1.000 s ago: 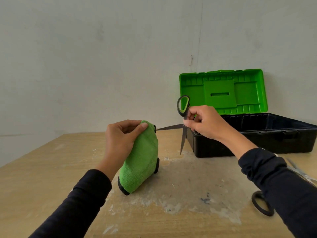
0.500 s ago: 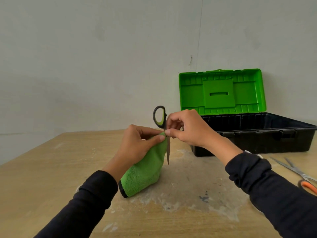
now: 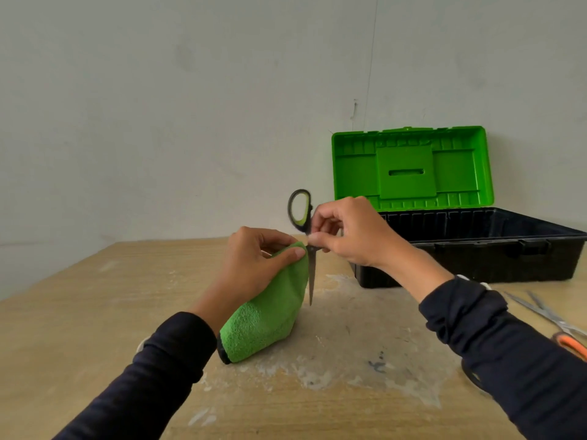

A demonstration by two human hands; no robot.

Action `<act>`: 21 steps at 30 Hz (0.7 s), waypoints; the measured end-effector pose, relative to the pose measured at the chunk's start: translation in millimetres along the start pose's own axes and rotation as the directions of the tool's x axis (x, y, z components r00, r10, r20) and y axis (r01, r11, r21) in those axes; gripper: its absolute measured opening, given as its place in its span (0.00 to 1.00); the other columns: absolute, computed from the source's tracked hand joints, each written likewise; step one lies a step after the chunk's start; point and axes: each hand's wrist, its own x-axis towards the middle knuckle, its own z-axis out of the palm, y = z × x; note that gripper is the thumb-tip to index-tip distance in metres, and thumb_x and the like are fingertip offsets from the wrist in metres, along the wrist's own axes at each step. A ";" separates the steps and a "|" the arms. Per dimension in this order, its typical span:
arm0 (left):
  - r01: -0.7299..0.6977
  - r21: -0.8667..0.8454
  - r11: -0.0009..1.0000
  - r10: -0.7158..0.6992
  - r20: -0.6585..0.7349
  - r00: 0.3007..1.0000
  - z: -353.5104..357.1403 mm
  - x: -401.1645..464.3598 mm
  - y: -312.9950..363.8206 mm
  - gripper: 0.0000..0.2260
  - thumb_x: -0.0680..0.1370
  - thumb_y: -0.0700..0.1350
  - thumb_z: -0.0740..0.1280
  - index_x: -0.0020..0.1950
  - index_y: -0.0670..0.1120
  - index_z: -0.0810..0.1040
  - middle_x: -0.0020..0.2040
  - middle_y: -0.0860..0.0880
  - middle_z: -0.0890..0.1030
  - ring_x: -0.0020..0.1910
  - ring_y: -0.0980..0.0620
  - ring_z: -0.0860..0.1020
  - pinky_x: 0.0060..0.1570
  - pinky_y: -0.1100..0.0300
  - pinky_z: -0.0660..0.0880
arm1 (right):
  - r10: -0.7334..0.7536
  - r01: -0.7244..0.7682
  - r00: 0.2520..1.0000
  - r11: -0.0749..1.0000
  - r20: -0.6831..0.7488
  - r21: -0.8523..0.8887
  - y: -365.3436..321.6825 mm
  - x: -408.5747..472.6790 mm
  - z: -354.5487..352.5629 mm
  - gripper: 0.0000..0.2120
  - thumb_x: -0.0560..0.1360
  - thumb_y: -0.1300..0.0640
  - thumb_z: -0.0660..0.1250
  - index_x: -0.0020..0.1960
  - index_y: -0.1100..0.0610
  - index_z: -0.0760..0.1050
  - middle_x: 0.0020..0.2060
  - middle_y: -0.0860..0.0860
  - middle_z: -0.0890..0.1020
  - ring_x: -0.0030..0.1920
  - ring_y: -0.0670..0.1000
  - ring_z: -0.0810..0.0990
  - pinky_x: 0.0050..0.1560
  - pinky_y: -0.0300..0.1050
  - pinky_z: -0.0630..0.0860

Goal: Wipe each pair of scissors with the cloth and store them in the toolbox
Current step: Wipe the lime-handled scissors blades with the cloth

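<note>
Black/green scissors (image 3: 309, 249) now hang upright over the bench (image 3: 79, 312), handle loop up top, tip pointing down just above the surface, w/ the blade edge touching the green cloth (image 3: 270, 312). A sec ago the blades were splayed wide and held over by the toolbox, well apart from the cloth; half a sec ago they'd closed up and come across to it. Since then barely any shift, so contact looks settled and the wipe proper is prob starting at the pivot end.

Right hand (image 3: 349, 236) pinches the scissors at the handle/pivot, fingers curled round. Left hand (image 3: 254, 265) grips the cloth, thumb pressing the top fold against the blade; rest of cloth droops to the bench. Hands nearly touching each other.

Toolbox (image 3: 476, 246) sits behind-right, green lid (image 3: 413, 166) standing open; can't see what's inside from here. Orange-handled scissors (image 3: 559, 331) lie on the bench at far right, untouched, plus a dark handle loop (image 3: 473, 376) peeking under the right sleeve (image 3: 508, 350), so at least this pair and more remain to wipe and store.
</note>
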 end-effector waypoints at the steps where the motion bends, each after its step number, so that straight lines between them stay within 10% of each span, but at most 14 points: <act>1: -0.013 0.000 1.000 0.013 0.003 1.000 2.7 -1.5 1.4 0.05 0.69 0.46 0.74 0.43 0.49 0.84 0.38 0.55 0.84 0.36 0.63 0.79 0.37 0.72 0.73 | -0.003 0.003 1.000 1.000 0.007 0.001 -1.8 0.1 4.8 0.06 0.69 0.61 0.73 0.36 0.54 0.78 0.31 0.50 0.81 0.33 0.46 0.79 0.37 0.39 0.77; 21: 0.122 -0.047 0.991 -0.125 -0.059 0.990 -7.2 1.7 -14.5 0.05 0.67 0.43 0.75 0.42 0.49 0.84 0.38 0.54 0.83 0.38 0.61 0.80 0.41 0.65 0.78 | 0.201 -0.187 0.976 0.971 -0.084 0.151 15.6 -4.2 -6.3 0.07 0.68 0.62 0.73 0.34 0.55 0.77 0.28 0.49 0.80 0.27 0.39 0.78 0.32 0.30 0.74</act>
